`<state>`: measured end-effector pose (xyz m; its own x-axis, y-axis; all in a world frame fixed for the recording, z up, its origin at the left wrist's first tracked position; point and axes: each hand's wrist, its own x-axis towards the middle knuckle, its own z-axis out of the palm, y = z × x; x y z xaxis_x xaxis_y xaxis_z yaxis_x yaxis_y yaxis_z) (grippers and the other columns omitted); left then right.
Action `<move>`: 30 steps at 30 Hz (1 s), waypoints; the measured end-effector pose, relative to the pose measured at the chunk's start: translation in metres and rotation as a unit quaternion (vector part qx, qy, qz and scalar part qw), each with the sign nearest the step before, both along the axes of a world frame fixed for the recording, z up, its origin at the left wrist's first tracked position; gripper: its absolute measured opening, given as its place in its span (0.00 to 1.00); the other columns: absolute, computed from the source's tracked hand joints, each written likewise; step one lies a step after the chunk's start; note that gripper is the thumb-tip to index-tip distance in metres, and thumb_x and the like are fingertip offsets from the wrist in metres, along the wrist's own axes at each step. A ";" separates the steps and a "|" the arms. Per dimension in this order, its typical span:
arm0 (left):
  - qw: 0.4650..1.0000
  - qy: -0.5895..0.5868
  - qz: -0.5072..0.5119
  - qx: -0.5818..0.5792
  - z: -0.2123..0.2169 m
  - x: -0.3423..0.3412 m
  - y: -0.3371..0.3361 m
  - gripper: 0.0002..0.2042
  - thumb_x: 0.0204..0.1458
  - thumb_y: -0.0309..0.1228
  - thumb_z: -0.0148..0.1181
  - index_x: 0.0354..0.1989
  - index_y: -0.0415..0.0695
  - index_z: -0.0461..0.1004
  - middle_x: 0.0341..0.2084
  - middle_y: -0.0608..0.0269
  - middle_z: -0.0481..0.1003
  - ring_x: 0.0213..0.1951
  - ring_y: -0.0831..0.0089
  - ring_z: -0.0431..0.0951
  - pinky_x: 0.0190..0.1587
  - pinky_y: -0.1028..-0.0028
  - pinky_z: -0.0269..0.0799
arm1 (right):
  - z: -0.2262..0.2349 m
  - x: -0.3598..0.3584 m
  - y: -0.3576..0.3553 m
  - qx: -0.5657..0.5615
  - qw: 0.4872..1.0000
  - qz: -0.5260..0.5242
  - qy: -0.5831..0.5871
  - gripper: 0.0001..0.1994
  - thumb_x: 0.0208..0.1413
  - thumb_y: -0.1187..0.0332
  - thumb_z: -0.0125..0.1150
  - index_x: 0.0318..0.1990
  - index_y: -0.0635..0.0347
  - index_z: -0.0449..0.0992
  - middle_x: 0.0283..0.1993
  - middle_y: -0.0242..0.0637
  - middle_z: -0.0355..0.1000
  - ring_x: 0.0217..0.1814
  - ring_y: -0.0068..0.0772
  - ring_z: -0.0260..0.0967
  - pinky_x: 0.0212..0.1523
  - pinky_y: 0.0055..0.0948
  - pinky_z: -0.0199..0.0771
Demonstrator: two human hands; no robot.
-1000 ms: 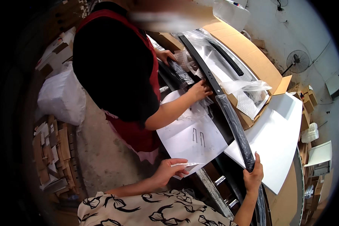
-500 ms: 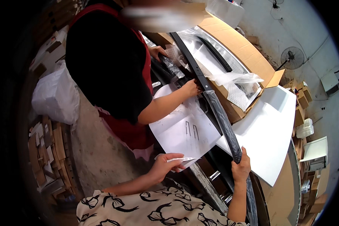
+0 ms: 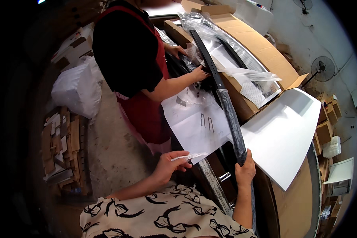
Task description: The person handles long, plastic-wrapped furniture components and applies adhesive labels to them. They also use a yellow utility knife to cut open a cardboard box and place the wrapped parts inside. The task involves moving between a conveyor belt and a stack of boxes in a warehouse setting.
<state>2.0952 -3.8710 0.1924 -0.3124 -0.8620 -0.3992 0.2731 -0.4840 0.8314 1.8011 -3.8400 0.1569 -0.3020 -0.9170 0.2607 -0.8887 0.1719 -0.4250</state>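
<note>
My left hand (image 3: 171,164) pinches a small white paper strip (image 3: 196,155) between thumb and fingers. Just beyond it lies a large white sheet (image 3: 182,127); two dark bent shapes show on it, drawn or lying there, I cannot tell which. My right hand (image 3: 246,170) is wrapped around a long black bar (image 3: 230,115). Plastic film covers the bar's near part, while its far part, with small holes, is bare. Across the sheet, a co-worker in a black top and red apron has one hand (image 3: 198,74) beside the bar and the other (image 3: 176,50) at plastic-wrapped parts.
Right of the bar, an open cardboard box (image 3: 261,43) holds another black bar (image 3: 234,53) and clear wrapping. A white panel (image 3: 283,131) lies nearer me on cardboard. Wood offcuts (image 3: 63,146) and a plastic-wrapped bundle (image 3: 77,89) sit on the left. A fan (image 3: 322,68) stands far right.
The view has shifted, so the surroundings appear farther right. The co-worker's head and upper body have moved toward the far edge. Both my hands keep their holds.
</note>
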 end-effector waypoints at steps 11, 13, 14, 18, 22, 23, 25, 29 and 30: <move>1.000 -0.011 0.016 0.023 -0.009 -0.007 0.016 0.14 0.52 0.24 0.53 0.48 0.34 0.69 0.38 0.55 0.75 0.35 0.70 0.78 0.34 0.78 0.72 | -0.016 -0.003 0.005 -0.031 0.999 0.019 -0.022 0.34 0.38 0.74 0.62 0.58 0.57 0.59 0.45 0.49 0.67 0.47 0.52 0.64 0.46 0.42 0.67; 1.000 0.008 0.010 0.028 -0.011 -0.001 0.006 0.15 0.52 0.24 0.53 0.48 0.34 0.69 0.38 0.55 0.75 0.35 0.70 0.78 0.34 0.78 0.72 | -0.015 -0.006 0.005 -0.035 0.999 0.024 -0.027 0.33 0.38 0.74 0.62 0.57 0.58 0.59 0.45 0.48 0.68 0.47 0.52 0.65 0.46 0.42 0.67; 1.000 -0.002 -0.003 0.030 -0.013 0.000 0.003 0.15 0.52 0.24 0.52 0.48 0.34 0.69 0.38 0.55 0.75 0.36 0.71 0.77 0.34 0.78 0.72 | -0.015 -0.004 0.009 -0.027 0.999 0.017 -0.032 0.32 0.37 0.74 0.62 0.56 0.59 0.61 0.45 0.48 0.69 0.46 0.52 0.66 0.46 0.42 0.67; 0.998 0.026 -0.055 0.017 -0.008 -0.004 -0.027 0.14 0.52 0.22 0.52 0.47 0.34 0.69 0.37 0.53 0.75 0.35 0.69 0.78 0.34 0.77 0.72 | -0.017 0.007 0.010 -0.052 0.998 0.018 -0.024 0.31 0.36 0.74 0.62 0.54 0.59 0.63 0.45 0.49 0.69 0.45 0.53 0.66 0.44 0.42 0.68; 0.996 0.044 -0.077 0.008 0.001 -0.005 -0.056 0.14 0.52 0.22 0.53 0.47 0.33 0.69 0.35 0.53 0.75 0.35 0.69 0.78 0.33 0.78 0.73 | 0.004 0.019 0.017 -0.073 0.995 -0.036 -0.053 0.29 0.36 0.76 0.63 0.52 0.60 0.65 0.40 0.49 0.71 0.40 0.50 0.70 0.41 0.37 0.70; 0.996 0.045 -0.082 0.012 0.003 -0.006 -0.061 0.14 0.51 0.22 0.53 0.47 0.33 0.69 0.35 0.53 0.75 0.35 0.69 0.78 0.33 0.78 0.73 | 0.012 0.020 0.022 -0.069 0.992 -0.059 -0.085 0.29 0.36 0.76 0.63 0.52 0.61 0.64 0.38 0.48 0.71 0.38 0.47 0.71 0.39 0.35 0.70; 0.994 0.050 -0.098 0.010 0.007 -0.007 -0.072 0.14 0.51 0.21 0.53 0.47 0.33 0.70 0.35 0.53 0.76 0.35 0.70 0.78 0.33 0.78 0.73 | 0.032 0.023 0.031 -0.069 0.981 -0.103 -0.148 0.29 0.37 0.76 0.62 0.52 0.61 0.64 0.35 0.47 0.71 0.34 0.43 0.72 0.36 0.32 0.71; 0.989 0.061 -0.138 -0.002 0.008 -0.013 -0.082 0.14 0.52 0.22 0.53 0.47 0.32 0.70 0.34 0.53 0.76 0.35 0.72 0.78 0.33 0.80 0.72 | 0.085 -0.001 0.034 -0.020 0.986 -0.144 -0.087 0.33 0.39 0.76 0.59 0.58 0.59 0.57 0.26 0.38 0.69 0.25 0.30 0.67 0.29 0.29 0.67; 0.987 0.061 -0.146 -0.012 0.010 -0.011 -0.083 0.14 0.52 0.23 0.54 0.47 0.33 0.70 0.34 0.55 0.76 0.35 0.73 0.77 0.33 0.80 0.72 | 0.100 -0.011 0.029 -0.017 0.987 -0.149 -0.059 0.33 0.39 0.75 0.59 0.58 0.58 0.56 0.25 0.38 0.68 0.23 0.30 0.66 0.27 0.30 0.66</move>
